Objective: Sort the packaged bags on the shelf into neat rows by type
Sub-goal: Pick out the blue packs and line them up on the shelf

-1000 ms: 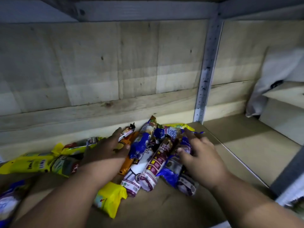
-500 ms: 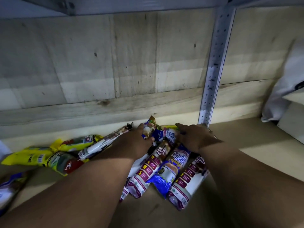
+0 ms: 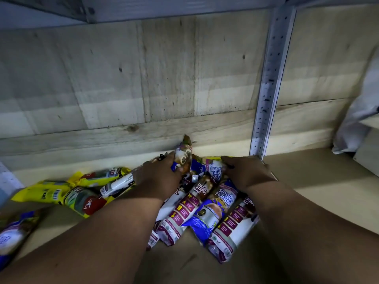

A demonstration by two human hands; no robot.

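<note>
A heap of packaged bag rolls lies on the wooden shelf (image 3: pixel 307 181). Purple-and-white "Draw String Bag" packs (image 3: pixel 184 210) and blue "Singlet Handle" packs (image 3: pixel 213 212) lie side by side in the middle. My left hand (image 3: pixel 158 177) is closed around a brown-and-blue pack (image 3: pixel 183 158) that sticks up at the back of the heap. My right hand (image 3: pixel 246 171) rests palm down on the packs at the heap's back right, fingers curled over them; what it grips is hidden. Yellow packs (image 3: pixel 47 191) lie to the left.
A perforated metal upright (image 3: pixel 266 95) stands just right of my right hand. Plank wall (image 3: pixel 143 78) closes the back. A white bundle (image 3: pixel 356 119) sits at the far right. Another blue-and-white pack (image 3: pixel 14 234) lies at the left edge.
Both hands have reached further back into the heap. My left hand has closed on the brown-and-blue pack; the purple and blue packs now lie more in line.
</note>
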